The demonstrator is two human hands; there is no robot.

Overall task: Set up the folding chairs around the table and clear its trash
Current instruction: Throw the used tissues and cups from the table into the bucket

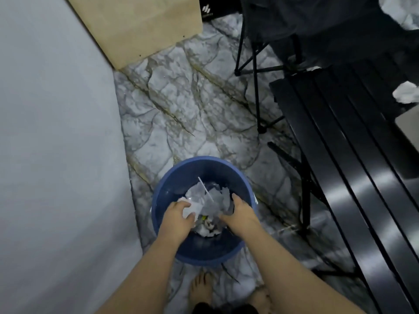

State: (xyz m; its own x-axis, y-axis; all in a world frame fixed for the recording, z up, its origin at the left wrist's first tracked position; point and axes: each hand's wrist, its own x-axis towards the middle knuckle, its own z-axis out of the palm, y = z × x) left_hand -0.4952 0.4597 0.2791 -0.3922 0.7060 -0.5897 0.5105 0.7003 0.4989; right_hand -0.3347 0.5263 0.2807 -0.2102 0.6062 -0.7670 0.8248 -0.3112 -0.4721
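Observation:
A round blue bin (172,177) stands on the marble-patterned floor below me, holding crumpled white paper and clear plastic trash (209,197). Both my hands reach into it. My left hand (179,216) pinches a crumpled white paper wad (189,208) at the bin's left side. My right hand (240,214) presses down on the clear plastic and dark scraps at the right side. A black slatted folding table (340,155) runs along the right, with a white crumpled tissue (405,95) on it. One unfolded black folding chair (272,19) stands at the top right.
A grey wall (56,155) fills the left side close to the bin. A beige wooden cabinet (145,30) stands at the top. The table's black legs (305,200) stand just right of the bin. My bare feet (201,288) are behind the bin.

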